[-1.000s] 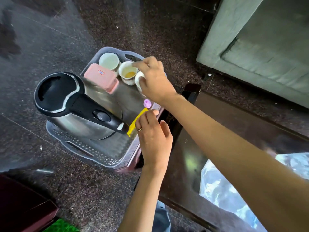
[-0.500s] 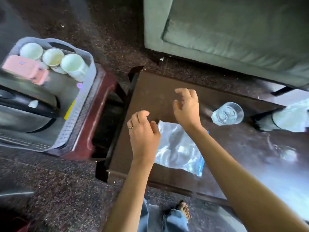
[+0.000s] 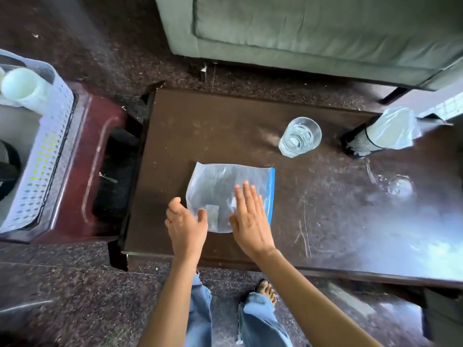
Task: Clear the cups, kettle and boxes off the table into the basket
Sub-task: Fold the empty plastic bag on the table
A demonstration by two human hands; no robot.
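A clear zip bag [image 3: 220, 189] with a blue edge lies flat on the dark brown table [image 3: 325, 216]. My right hand [image 3: 250, 221] is spread flat over its near right part, fingers apart. My left hand [image 3: 186, 224], with a ring, hovers half curled at the bag's near left corner and holds nothing. A clear glass of water [image 3: 299, 136] stands further back on the table. The white perforated basket [image 3: 47, 156] sits on a reddish stool [image 3: 87, 156] at the left, with a white cup [image 3: 21, 85] and part of the black kettle [image 3: 8, 169] inside.
A black mesh holder with a plastic-wrapped roll [image 3: 383, 132] lies at the table's far right. A grey-green sofa [image 3: 313, 31] stands behind the table. My jeans and bare foot [image 3: 266, 290] are below the table's near edge, on the dark speckled floor.
My view swung right from the basket to the table. Both hands left the basket and came down to the zip bag; my right hand now lies flat on it.
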